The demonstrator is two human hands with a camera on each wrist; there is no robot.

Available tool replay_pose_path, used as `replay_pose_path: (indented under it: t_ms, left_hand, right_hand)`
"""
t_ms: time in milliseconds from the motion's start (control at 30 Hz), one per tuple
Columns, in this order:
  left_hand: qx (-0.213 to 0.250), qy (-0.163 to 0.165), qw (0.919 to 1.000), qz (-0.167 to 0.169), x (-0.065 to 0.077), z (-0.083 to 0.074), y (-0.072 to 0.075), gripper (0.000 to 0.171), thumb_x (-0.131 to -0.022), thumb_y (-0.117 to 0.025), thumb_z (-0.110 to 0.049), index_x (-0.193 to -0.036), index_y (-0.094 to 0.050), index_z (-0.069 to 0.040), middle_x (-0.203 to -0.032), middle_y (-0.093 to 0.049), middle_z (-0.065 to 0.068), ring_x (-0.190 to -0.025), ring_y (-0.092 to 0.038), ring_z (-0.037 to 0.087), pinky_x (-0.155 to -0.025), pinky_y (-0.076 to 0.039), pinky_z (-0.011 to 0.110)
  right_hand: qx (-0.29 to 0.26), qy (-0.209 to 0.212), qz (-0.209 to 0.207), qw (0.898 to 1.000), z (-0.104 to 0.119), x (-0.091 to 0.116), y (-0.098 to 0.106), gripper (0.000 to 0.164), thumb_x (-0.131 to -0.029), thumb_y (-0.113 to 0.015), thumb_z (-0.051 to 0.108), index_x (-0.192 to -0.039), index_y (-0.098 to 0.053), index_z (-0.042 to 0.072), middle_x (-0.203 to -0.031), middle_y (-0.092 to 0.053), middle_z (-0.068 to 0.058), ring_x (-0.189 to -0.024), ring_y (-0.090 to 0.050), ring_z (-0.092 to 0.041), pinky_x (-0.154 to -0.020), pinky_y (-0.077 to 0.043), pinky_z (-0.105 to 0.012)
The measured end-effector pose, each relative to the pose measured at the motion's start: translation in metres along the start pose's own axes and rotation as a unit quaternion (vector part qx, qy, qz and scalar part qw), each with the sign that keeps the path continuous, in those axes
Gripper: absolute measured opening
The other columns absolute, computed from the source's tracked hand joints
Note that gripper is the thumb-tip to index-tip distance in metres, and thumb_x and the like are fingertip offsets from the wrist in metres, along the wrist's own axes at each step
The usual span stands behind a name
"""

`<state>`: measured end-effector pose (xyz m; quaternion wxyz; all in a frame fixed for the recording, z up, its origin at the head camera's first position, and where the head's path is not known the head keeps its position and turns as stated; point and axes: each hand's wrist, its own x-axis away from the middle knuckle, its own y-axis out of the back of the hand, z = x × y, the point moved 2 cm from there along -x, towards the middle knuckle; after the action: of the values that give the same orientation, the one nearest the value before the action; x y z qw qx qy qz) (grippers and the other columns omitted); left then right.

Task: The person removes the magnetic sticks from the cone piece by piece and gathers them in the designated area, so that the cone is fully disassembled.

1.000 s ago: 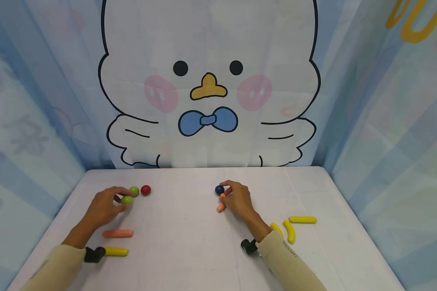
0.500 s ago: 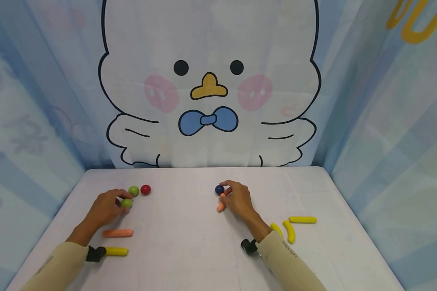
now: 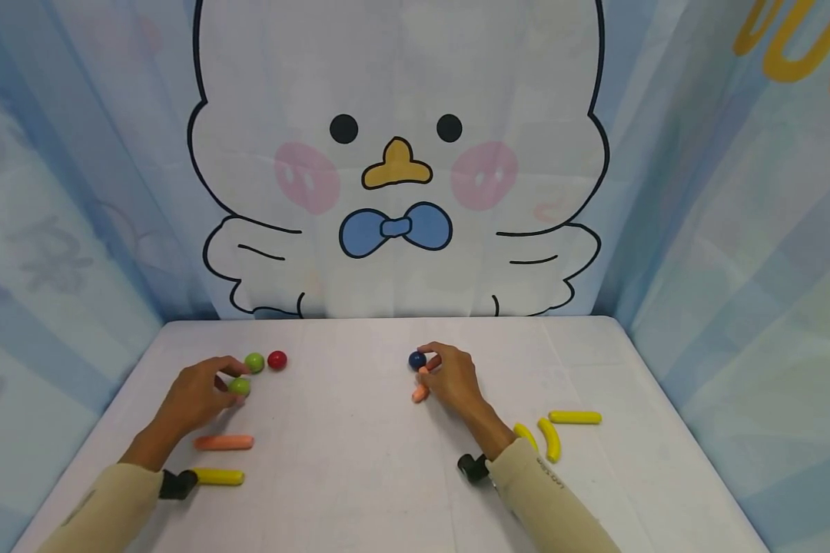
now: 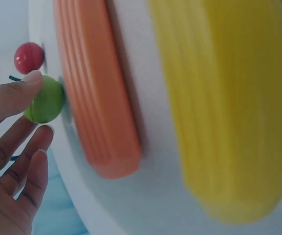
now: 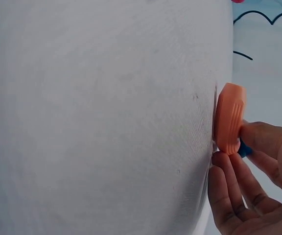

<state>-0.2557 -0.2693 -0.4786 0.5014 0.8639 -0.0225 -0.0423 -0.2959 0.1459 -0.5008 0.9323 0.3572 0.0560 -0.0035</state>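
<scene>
At the table's left, my left hand (image 3: 197, 395) has its thumb and fingers around a small green ball (image 3: 239, 386). In the left wrist view the thumb lies along one side of that green ball (image 4: 47, 100), with fingers at its other side. Just behind it sit a second green ball (image 3: 253, 362) and a red ball (image 3: 277, 359). My right hand (image 3: 455, 382) pinches a short orange stick (image 3: 420, 393) on the table. Its forefinger reaches to a dark blue ball (image 3: 417, 360) touching or very near the stick. In the right wrist view the thumb presses the orange stick (image 5: 230, 117).
An orange stick (image 3: 224, 443) and a yellow stick (image 3: 220, 477) lie beside my left forearm. Near my right forearm are a straight yellow stick (image 3: 576, 418) and two curved yellow pieces (image 3: 549, 440). A printed curtain (image 3: 397, 276) hangs behind the white table (image 3: 360, 461).
The green ball at my left hand has shifted slightly toward me, apart from the second green ball. That hand dipped, then rose a little. My right hand has stayed still.
</scene>
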Motion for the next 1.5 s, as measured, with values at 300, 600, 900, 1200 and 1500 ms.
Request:
replay_pose_path:
  t_ms: [300, 600, 900, 1200, 1500]
  left_hand:
    - [-0.027, -0.023, 0.9980, -0.053, 0.000, -0.016, 0.010, 0.039, -0.090, -0.085, -0.014, -0.125, -0.070, -0.006, -0.123, -0.072, 0.021, -0.101, -0.064, 0.035, -0.082, -0.059, 0.049]
    - [-0.013, -0.082, 0.9928, -0.087, -0.002, -0.057, 0.001, 0.035, -0.088, -0.086, -0.010, -0.120, -0.072, -0.008, -0.111, -0.073, 0.015, -0.098, -0.065, 0.032, -0.081, -0.057, 0.043]
    - [0.009, -0.110, 0.9923, -0.058, -0.013, -0.102, -0.027, 0.032, -0.089, -0.087, -0.012, -0.119, -0.076, -0.016, -0.110, -0.073, 0.008, -0.098, -0.063, 0.026, -0.082, -0.054, 0.038]
    - [0.020, -0.107, 0.9941, -0.007, -0.026, -0.137, -0.065, 0.034, -0.090, -0.087, -0.018, -0.121, -0.075, -0.021, -0.117, -0.074, 0.005, -0.100, -0.064, 0.020, -0.085, -0.057, 0.037]
    - [0.049, -0.119, 0.9915, 0.020, -0.035, -0.160, -0.095, 0.037, -0.089, -0.088, -0.016, -0.124, -0.076, -0.020, -0.117, -0.076, 0.003, -0.098, -0.066, 0.019, -0.086, -0.057, 0.037]
  right_hand:
    - [-0.002, 0.005, -0.002, 1.000, 0.000, 0.001, 0.001, 0.045, -0.088, -0.085, 0.006, -0.130, -0.075, 0.016, -0.095, -0.074, -0.007, -0.084, -0.062, -0.020, -0.067, -0.047, -0.030]
    - [0.001, 0.004, 0.013, 1.000, -0.001, 0.000, 0.000, 0.044, -0.090, -0.084, 0.009, -0.131, -0.075, 0.019, -0.098, -0.074, -0.006, -0.081, -0.060, -0.019, -0.066, -0.047, -0.030]
    - [-0.011, 0.019, 0.034, 0.999, 0.000, 0.002, 0.001, 0.043, -0.090, -0.084, 0.010, -0.131, -0.075, 0.020, -0.102, -0.075, -0.007, -0.083, -0.066, -0.016, -0.070, -0.054, -0.029]
    - [-0.015, 0.046, 0.046, 0.998, 0.000, 0.003, 0.001, 0.043, -0.090, -0.084, 0.008, -0.131, -0.075, 0.018, -0.100, -0.075, -0.003, -0.085, -0.069, -0.014, -0.077, -0.059, -0.032]
    - [-0.017, 0.058, 0.056, 0.997, -0.001, 0.003, 0.001, 0.038, -0.090, -0.085, 0.010, -0.126, -0.076, 0.016, -0.097, -0.077, -0.001, -0.084, -0.071, -0.013, -0.081, -0.061, -0.034]
